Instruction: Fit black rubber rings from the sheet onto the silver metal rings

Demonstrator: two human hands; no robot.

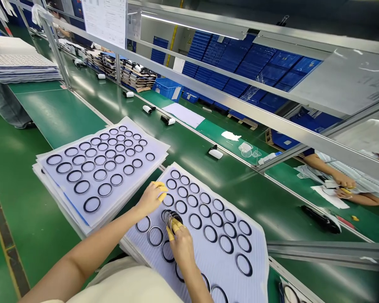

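Inventory, 1 workstation: 2 bare hands over a green worktop (50, 101), with a yellow finger cot (173, 227) on the fingertips that show. Right hand (181, 248): closed, fingers pinching a bundle of black rubber rings (171, 221) stacked on edge, exact count not readable. The bundle sits above the upper left of a pale ribbed plastic sheet (236, 248), just beside the left hand (150, 198). Left hand: curled, fingers bent toward the same sheet; nothing shows in its grip, and how far it is closed cannot be told. Sheet contents: loose black rubber rings (196, 221) laid flat in rows, some under the right forearm. Just left of it: 1 stack of similar sheets (61, 195), its top sheet carrying rows of the same rings. Upper left: 1 further stack of sheets (19, 67). Beyond a metal rail (189, 94): a second green belt holding small black-and-white cylinders (215, 153). Far right: 2 hands of a co-worker (344, 187), yellow-tipped, working over white papers. Background: stacked blue crates (240, 67).
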